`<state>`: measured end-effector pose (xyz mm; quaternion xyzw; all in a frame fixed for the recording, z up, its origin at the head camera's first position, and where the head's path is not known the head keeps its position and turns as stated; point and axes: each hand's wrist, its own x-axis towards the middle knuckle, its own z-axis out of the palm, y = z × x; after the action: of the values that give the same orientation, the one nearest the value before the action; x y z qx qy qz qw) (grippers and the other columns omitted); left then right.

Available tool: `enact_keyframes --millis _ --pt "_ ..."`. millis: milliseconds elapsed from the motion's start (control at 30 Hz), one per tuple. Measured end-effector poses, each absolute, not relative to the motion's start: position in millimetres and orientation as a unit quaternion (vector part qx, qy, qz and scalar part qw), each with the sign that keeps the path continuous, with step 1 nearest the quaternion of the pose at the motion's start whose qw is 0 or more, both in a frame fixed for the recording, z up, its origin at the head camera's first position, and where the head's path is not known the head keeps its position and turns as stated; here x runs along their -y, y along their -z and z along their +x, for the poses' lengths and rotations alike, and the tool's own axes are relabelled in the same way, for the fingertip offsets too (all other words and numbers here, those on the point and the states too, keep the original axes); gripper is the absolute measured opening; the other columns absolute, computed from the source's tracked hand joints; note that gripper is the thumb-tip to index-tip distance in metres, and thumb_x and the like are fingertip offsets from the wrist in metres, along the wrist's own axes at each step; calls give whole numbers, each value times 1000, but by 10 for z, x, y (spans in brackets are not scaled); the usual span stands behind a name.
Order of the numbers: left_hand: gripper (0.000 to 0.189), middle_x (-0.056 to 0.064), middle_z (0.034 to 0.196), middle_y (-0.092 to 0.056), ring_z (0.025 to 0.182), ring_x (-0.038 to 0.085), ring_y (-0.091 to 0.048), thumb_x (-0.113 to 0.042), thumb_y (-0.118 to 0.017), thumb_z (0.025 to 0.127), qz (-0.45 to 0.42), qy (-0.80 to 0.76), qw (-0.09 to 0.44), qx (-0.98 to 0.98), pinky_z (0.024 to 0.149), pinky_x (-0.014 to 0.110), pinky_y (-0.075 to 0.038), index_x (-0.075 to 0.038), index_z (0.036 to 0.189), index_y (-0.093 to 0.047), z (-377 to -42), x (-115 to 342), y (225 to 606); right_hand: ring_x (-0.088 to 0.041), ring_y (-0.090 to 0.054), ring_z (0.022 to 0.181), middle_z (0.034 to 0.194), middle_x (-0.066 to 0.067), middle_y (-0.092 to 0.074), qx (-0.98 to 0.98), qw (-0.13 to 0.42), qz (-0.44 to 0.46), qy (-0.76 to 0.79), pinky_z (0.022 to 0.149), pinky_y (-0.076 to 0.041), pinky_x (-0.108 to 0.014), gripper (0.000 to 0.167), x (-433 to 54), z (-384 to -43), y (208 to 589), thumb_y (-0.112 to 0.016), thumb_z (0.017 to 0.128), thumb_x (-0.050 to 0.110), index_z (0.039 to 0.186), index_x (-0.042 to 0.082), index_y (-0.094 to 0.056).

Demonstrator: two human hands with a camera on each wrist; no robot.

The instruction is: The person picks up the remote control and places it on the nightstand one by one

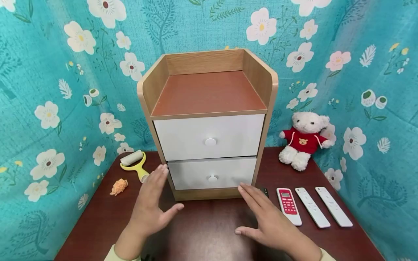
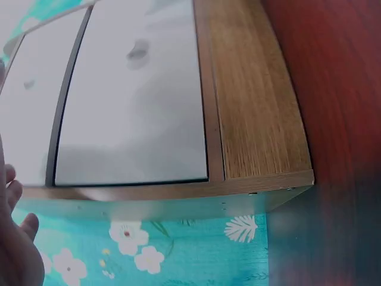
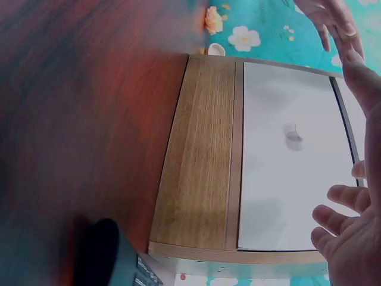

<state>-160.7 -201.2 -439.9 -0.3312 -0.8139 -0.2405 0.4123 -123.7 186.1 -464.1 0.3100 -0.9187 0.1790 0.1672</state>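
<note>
A wooden cabinet (image 1: 209,92) with two white drawers stands on the dark red-brown table. Both the upper drawer (image 1: 183,139) and the lower drawer (image 1: 192,175) are closed, each with a round white knob. My left hand (image 1: 150,206) is raised before the cabinet's lower left side, fingers straight and thumb spread, holding nothing. Opposite it, my right hand (image 1: 269,219) hovers near the lower right corner with extended fingers, also holding nothing. In the right wrist view, the right hand (image 3: 357,226) appears at the right edge, beside the drawer fronts.
Left of the cabinet lie a yellow-handled roller (image 1: 138,168) and a crumpled orange piece (image 1: 119,186). On the right are a red-and-white remote (image 1: 289,206), two white remotes (image 1: 312,207), a partly hidden dark object (image 1: 263,191) and a white teddy bear (image 1: 303,139). Floral curtains (image 1: 49,108) surround the table.
</note>
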Motion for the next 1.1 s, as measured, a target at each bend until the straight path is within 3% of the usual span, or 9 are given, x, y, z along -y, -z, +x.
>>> enact_keyframes --millis 67,133,233,333,400,500,600,833,1100 --pt "95 25 161 -53 161 23 -40 -68 -64 102 -310 272 435 801 134 33 -24 10 155 -50 -1652 2013 4397 -27 -45 155 174 -2 -40 920 173 291 -196 121 -46 -38 113 -1861 -1234 4671 -81 88 70 175 23 -26" --pt "94 26 160 -54 161 22 -41 -64 -67 102 -288 301 446 792 133 30 -26 11 155 -49 -1699 2008 4403 -28 -46 154 172 -4 -44 918 180 276 -222 125 -36 -26 113 -1865 -1236 4707 -87 86 63 174 21 -30" --pt "91 22 163 -53 159 19 -42 -60 -71 101 -237 346 435 797 128 21 -30 5 160 -46 -1765 1988 4404 -28 -51 150 166 -5 -51 918 193 246 -245 125 -34 -24 109 -1876 -1237 4758 -91 84 56 171 20 -36" --pt "83 15 165 -53 153 24 -49 -41 -80 99 -174 401 400 806 120 18 -36 -7 165 -44 -1820 1956 4378 -29 -57 144 159 -7 -58 918 199 216 -266 115 -49 -44 102 -1886 -1237 4793 -92 86 51 168 18 -42" --pt "84 11 165 -54 149 28 -54 -26 -84 95 -137 438 376 805 115 17 -38 -14 167 -43 -1852 1933 4347 -30 -60 140 155 -8 -61 918 201 201 -278 108 -53 -56 98 -1893 -1236 4809 -92 86 49 166 16 -46" --pt "83 11 163 -56 145 33 -57 -12 -84 93 -106 487 357 790 115 18 -40 -14 166 -44 -1915 1898 4300 -32 -63 136 151 -11 -65 917 208 180 -290 105 -55 -60 94 -1901 -1231 4833 -94 85 45 161 11 -51" --pt "75 11 160 -57 146 28 -56 -9 -81 97 -96 534 347 765 119 17 -40 -10 164 -46 -1990 1865 4257 -33 -66 131 145 -12 -68 916 217 157 -298 102 -57 -59 90 -1909 -1223 4862 -95 85 43 158 9 -55" --pt "60 8 144 -62 133 16 -61 -7 -78 100 -46 639 324 697 111 17 -48 1 153 -51 -2123 1741 4180 -24 -73 110 123 -5 -75 909 242 88 -328 87 -59 -51 76 -1964 -1224 4962 -96 84 36 148 9 -65" --pt "48 2 125 -65 119 14 -65 -7 -80 99 -10 660 332 673 100 15 -52 3 141 -58 -2197 1621 4175 -25 -74 98 118 -10 -77 899 263 26 -350 77 -58 -41 65 -2009 -1208 5140 -98 81 30 135 5 -71"
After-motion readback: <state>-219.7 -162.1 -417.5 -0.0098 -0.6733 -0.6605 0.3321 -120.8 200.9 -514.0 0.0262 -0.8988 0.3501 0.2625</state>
